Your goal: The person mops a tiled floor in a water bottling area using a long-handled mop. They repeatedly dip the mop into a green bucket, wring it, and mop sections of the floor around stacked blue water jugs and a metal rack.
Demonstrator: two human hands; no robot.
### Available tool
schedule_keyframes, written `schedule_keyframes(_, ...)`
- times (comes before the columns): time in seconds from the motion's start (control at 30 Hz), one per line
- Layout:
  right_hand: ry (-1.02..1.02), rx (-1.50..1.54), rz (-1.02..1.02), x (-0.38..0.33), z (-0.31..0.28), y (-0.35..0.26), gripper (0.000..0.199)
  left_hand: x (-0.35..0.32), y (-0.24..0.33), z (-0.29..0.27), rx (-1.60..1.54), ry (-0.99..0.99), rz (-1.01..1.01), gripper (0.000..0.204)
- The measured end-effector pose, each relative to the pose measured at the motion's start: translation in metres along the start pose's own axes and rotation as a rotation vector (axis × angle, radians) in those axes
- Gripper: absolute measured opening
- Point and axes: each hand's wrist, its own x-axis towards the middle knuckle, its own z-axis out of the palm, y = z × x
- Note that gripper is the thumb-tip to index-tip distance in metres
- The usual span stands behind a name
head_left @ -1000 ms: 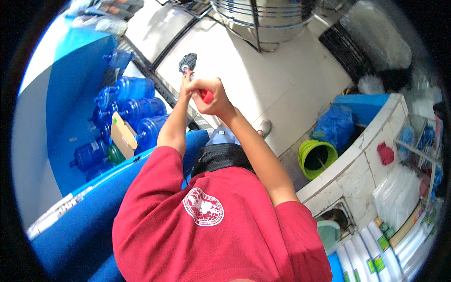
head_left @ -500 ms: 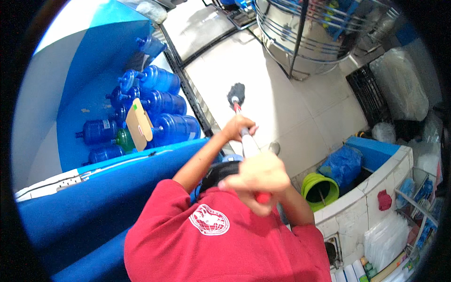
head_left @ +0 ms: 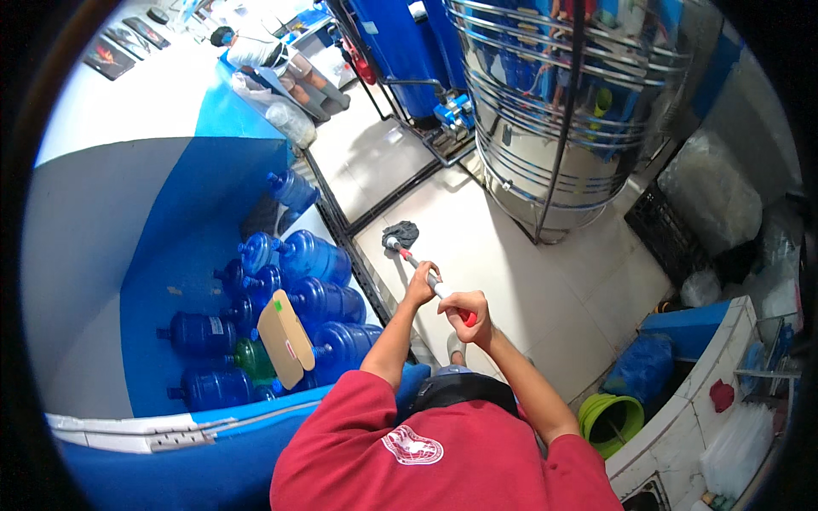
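tiled floor point(head_left: 511, 255) | mop point(head_left: 400, 233) ahead | both hands point(head_left: 464, 308) gripping handle

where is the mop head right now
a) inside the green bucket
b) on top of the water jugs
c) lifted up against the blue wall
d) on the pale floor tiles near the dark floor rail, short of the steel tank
d: both hands, left hand and right hand, grip the mop handle, and the dark mop head lies on the floor tiles beside the floor rail, apart from the steel tank.
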Motion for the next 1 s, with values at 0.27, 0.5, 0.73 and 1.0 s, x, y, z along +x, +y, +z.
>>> schedule_keyframes(0.27, -0.035, -0.21, 0.036, 0.105, -0.002, -0.113, 0.017, 0.064, 0.029, -0.045, -0.131, -0.057, 0.162, 0.026)
schedule_keyframes(0.5, 0.227, 0.003, 0.172, 0.087, -0.054, -0.188, 0.058, 0.061, 0.131, 0.044, -0.468, -0.558, 0.36, 0.03)
schedule_keyframes(0.73, 0.24, 0.068, -0.176, 0.067, -0.118, -0.158, 0.04, 0.074, 0.129, 0.105, -0.434, -0.524, 0.437, 0.034)
schedule_keyframes(1.0, -0.189, 0.164, 0.163, 0.007, -0.131, -0.038, 0.022, 0.058, 0.015, 0.083, 0.221, -0.341, 0.088, 0.014)
